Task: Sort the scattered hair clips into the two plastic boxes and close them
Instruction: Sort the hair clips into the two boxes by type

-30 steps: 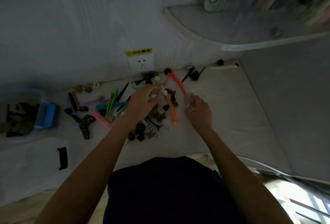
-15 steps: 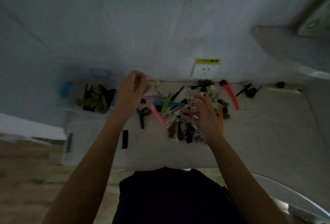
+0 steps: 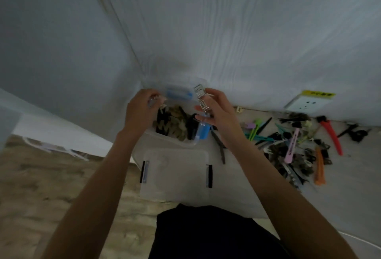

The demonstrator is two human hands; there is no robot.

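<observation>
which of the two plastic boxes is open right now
The far clear plastic box with blue latches, under both hands, is open and holds dark clips. The near clear plastic box with black latches has its lid on.

Both hands moved left from the scattered clip pile (image 3: 296, 147), left hand (image 3: 142, 112) and right hand (image 3: 218, 112), holding a silver clip (image 3: 201, 97), now above the open clear box (image 3: 175, 141).

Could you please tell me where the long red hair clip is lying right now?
In the head view, the red hair clip lies on the table at the far right, below the wall socket and right of the pile of clips.
</observation>
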